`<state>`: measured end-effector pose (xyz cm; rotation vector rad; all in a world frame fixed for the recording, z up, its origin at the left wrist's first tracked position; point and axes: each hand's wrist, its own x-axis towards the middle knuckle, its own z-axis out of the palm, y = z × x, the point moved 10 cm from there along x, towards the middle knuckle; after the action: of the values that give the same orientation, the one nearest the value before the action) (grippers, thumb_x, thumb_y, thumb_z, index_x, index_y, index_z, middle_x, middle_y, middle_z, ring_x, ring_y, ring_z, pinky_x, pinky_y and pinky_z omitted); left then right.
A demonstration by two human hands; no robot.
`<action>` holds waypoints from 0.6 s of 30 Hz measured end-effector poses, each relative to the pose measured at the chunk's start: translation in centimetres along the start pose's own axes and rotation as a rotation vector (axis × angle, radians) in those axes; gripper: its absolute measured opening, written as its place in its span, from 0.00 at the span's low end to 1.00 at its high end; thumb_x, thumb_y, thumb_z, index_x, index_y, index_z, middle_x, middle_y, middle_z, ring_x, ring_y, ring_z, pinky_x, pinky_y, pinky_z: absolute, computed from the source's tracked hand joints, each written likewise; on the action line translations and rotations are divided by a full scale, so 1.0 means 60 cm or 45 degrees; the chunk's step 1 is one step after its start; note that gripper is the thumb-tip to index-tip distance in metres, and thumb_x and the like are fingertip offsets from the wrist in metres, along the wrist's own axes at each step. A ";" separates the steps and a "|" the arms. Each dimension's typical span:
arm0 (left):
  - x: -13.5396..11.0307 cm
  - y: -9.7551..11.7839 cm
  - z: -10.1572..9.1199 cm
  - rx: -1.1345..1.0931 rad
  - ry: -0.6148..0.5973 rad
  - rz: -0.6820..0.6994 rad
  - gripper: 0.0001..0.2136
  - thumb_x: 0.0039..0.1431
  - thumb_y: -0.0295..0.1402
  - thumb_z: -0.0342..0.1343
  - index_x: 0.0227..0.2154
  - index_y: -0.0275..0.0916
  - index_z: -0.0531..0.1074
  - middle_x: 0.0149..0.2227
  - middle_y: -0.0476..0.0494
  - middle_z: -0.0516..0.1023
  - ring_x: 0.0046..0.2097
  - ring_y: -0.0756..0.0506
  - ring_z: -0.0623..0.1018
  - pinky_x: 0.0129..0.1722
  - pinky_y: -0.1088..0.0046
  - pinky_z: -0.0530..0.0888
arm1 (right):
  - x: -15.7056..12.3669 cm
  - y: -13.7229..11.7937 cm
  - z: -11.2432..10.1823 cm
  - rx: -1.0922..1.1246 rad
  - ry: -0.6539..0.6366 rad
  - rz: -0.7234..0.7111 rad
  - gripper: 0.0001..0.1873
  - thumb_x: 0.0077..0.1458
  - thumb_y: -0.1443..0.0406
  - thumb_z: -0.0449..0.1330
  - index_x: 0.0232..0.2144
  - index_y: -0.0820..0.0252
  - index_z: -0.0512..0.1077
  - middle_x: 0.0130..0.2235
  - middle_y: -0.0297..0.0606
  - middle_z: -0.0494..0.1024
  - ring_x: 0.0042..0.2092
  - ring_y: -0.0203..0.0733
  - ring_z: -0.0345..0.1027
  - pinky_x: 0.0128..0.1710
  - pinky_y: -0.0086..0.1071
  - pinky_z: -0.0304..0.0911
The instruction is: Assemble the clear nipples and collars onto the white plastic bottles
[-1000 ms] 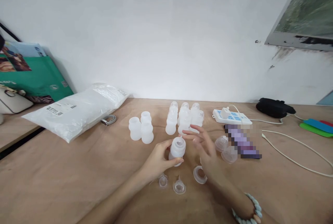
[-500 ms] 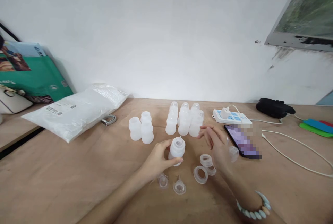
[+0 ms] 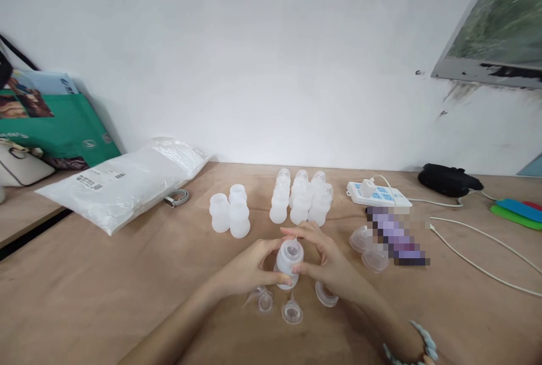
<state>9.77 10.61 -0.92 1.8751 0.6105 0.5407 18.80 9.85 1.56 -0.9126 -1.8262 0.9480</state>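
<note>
An upright milky baby bottle (image 3: pixel 287 281) with a collar ring and clear teat (image 3: pixel 292 248) on top is between my hands. My left hand (image 3: pixel 249 263) wraps the bottle's side. My right hand (image 3: pixel 326 260) grips the collar ring (image 3: pixel 289 261) with thumb and fingers, closed around it. Just in front lie clear loose teats (image 3: pixel 292 312), and more teats (image 3: pixel 265 300) to their left. A loose collar ring (image 3: pixel 326 294) shows partly under my right hand. Clear dome caps (image 3: pixel 375 257) lie to the right of that hand.
Capped bottles (image 3: pixel 300 201) stand in rows behind my hands, with open bottles (image 3: pixel 239 218) to their left. At the left lie a white plastic bag (image 3: pixel 127 184) and a watch (image 3: pixel 176 198). To the right are a phone (image 3: pixel 396 235), a power strip (image 3: pixel 381 194) and a cable (image 3: pixel 478 229).
My right hand has moved left from beside the capped bottles and closed on the collar at the bottle's top. The held bottle sits slightly lower in view.
</note>
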 end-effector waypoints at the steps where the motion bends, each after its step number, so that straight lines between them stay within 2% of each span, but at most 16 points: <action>1: -0.001 -0.001 0.002 0.001 -0.010 -0.006 0.14 0.55 0.34 0.63 0.45 0.39 0.74 0.42 0.47 0.78 0.46 0.41 0.75 0.47 0.67 0.70 | 0.000 -0.001 0.000 -0.029 0.014 -0.008 0.22 0.52 0.59 0.68 0.50 0.50 0.74 0.41 0.36 0.72 0.47 0.46 0.65 0.50 0.41 0.60; 5: -0.005 -0.002 0.004 0.010 0.007 -0.010 0.18 0.58 0.34 0.61 0.51 0.41 0.71 0.45 0.47 0.77 0.48 0.40 0.74 0.48 0.67 0.69 | 0.000 -0.001 0.002 -0.146 0.089 -0.004 0.15 0.49 0.62 0.68 0.42 0.54 0.76 0.36 0.35 0.69 0.44 0.47 0.64 0.47 0.41 0.60; 10: -0.007 0.001 0.005 0.032 0.031 0.004 0.18 0.59 0.32 0.59 0.52 0.41 0.70 0.45 0.47 0.77 0.49 0.41 0.73 0.49 0.67 0.69 | -0.004 -0.004 -0.001 -0.298 0.223 0.000 0.14 0.47 0.67 0.67 0.39 0.56 0.73 0.36 0.35 0.70 0.43 0.47 0.64 0.48 0.44 0.59; 12: -0.006 0.001 0.005 0.033 0.036 -0.006 0.16 0.59 0.32 0.59 0.50 0.41 0.70 0.44 0.48 0.76 0.47 0.42 0.73 0.47 0.68 0.69 | -0.001 -0.008 0.001 -0.331 0.160 -0.005 0.14 0.48 0.65 0.67 0.39 0.56 0.73 0.37 0.36 0.71 0.44 0.47 0.65 0.47 0.43 0.61; 14: -0.006 0.000 0.004 0.048 0.047 -0.028 0.14 0.59 0.32 0.59 0.48 0.41 0.71 0.43 0.49 0.76 0.46 0.42 0.74 0.47 0.69 0.69 | 0.002 -0.011 -0.001 -0.311 0.019 -0.013 0.19 0.49 0.62 0.68 0.44 0.54 0.72 0.42 0.37 0.73 0.47 0.48 0.66 0.50 0.43 0.62; 16: -0.006 -0.003 0.001 0.073 0.063 -0.053 0.14 0.59 0.33 0.60 0.48 0.41 0.71 0.43 0.49 0.76 0.47 0.42 0.74 0.48 0.68 0.69 | 0.001 -0.011 -0.027 -0.269 -0.063 -0.009 0.26 0.52 0.59 0.66 0.53 0.53 0.69 0.49 0.39 0.74 0.52 0.49 0.67 0.54 0.43 0.62; 17: -0.007 -0.004 -0.001 0.082 0.070 -0.062 0.14 0.59 0.33 0.60 0.47 0.41 0.71 0.43 0.49 0.76 0.49 0.42 0.73 0.50 0.68 0.68 | 0.000 -0.008 -0.054 -0.267 -0.036 0.008 0.29 0.53 0.57 0.65 0.56 0.53 0.66 0.50 0.40 0.75 0.53 0.49 0.67 0.54 0.44 0.62; 18: -0.007 -0.006 -0.002 0.087 0.077 -0.068 0.14 0.59 0.33 0.60 0.47 0.42 0.71 0.44 0.49 0.77 0.51 0.41 0.73 0.52 0.68 0.67 | -0.003 -0.004 -0.093 -0.297 0.063 0.027 0.27 0.56 0.56 0.62 0.57 0.54 0.65 0.49 0.41 0.76 0.53 0.48 0.68 0.54 0.44 0.62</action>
<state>9.31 10.55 -1.21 1.9067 0.7255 0.5491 23.87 10.91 3.61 -1.0897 -1.9148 0.7276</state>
